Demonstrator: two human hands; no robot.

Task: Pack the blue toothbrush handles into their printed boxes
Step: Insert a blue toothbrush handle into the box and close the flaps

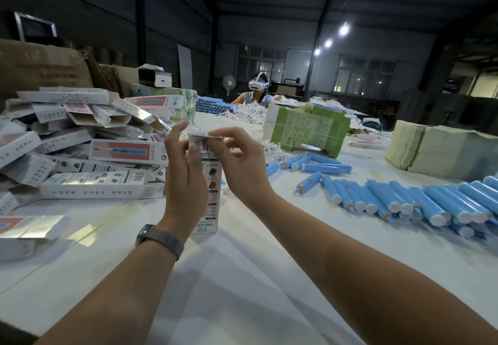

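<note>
A printed white box point(211, 196) stands upright on the white table point(242, 277) in front of me. My left hand point(184, 180) grips its upper part, thumb on the barcode side. My right hand point(242, 161) pinches the flap at the box's top end. Whether a handle is inside the box is hidden. Several blue toothbrush handles point(404, 199) lie in a loose row on the table to the right. A heap of printed boxes point(89, 145) fills the left side.
Green bundled cartons point(307, 126) stand behind the handles, pale stacked sheets point(431, 148) at far right. Another person with a white headset point(257, 88) sits at the table's far end. More blue handles point(213, 106) are stacked there. A half-open box point(29, 229) lies near left.
</note>
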